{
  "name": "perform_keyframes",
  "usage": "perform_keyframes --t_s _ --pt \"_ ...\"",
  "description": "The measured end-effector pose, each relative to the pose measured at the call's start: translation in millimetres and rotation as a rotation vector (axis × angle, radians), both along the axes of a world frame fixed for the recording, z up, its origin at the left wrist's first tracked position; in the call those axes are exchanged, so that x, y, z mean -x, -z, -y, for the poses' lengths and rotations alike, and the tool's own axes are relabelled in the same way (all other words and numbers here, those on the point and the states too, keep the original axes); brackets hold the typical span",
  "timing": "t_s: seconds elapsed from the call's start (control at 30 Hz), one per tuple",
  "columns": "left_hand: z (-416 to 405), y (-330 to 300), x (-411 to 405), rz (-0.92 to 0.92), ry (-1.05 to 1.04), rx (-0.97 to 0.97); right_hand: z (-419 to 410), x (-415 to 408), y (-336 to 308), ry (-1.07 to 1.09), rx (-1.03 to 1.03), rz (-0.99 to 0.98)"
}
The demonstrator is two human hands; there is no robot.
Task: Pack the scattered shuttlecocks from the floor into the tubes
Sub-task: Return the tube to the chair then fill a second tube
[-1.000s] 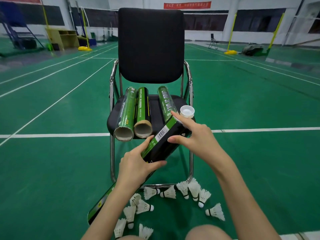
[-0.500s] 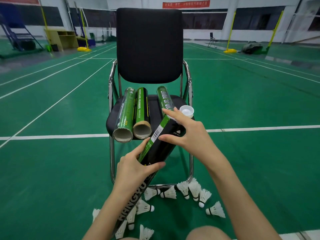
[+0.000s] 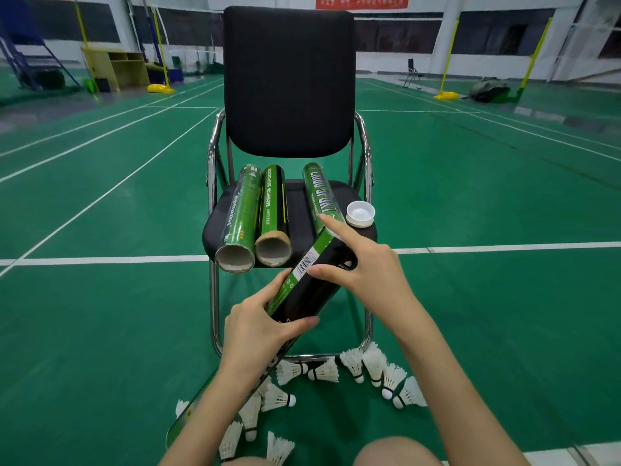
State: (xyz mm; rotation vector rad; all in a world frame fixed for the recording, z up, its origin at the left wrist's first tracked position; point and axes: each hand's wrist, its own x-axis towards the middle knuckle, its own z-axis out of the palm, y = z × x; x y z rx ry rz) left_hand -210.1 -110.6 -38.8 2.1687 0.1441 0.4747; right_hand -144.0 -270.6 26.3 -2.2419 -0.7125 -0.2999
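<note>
- Black-and-green tube (image 3: 304, 290) is in my hands, slanted, top end up by the chair seat (image 3: 299, 203), bottom end running down under my left forearm toward the floor. It's steeper than a second ago, when it lay flatter and more of the low end stuck out to the left.
- Left hand (image 3: 258, 334) is wrapped round the tube's middle, thumb across the front. Right hand (image 3: 366, 270) is on the top end: thumb on the side by the barcode, index finger stretched over the rim (can't tell if there's a cap under it, my fingers hide the mouth).
- Shuttlecocks (image 3: 353, 368) are all on the floor under the chair and near my knees, none packed yet. So the tilt looks like me getting the mouth ready, not actual loading.
- On the seat: two open tubes (image 3: 253, 253) side by side with their mouths toward me, a third tube (image 3: 319, 193) just right of them, and a white cap (image 3: 360, 213) lying open side up.
- Next, I'd guess: get that top end open, then start grabbing birdies.
</note>
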Motion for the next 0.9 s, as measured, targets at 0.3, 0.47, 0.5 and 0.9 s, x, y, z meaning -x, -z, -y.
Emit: perform_keyframes --t_s 0.3,0.47,0.5,0.9 --pt "-2.4 -13.4 -2.3 -0.018 0.054 0.077 6.0 1.4 11.3 -0.072 -0.57 -0.2" --pt "-0.3 -16.4 1.9 0.002 0.102 0.148 -0.2 5.0 17.2 -0.062 -0.654 -0.142" --pt "0.4 -16.4 2.4 0.004 0.11 0.162 -1.1 4.4 16.6 -0.057 -0.654 -0.127" --pt "6.1 -9.1 2.3 -0.062 0.142 0.232 -2.1 -1.2 25.4 -0.019 -0.557 -0.042"
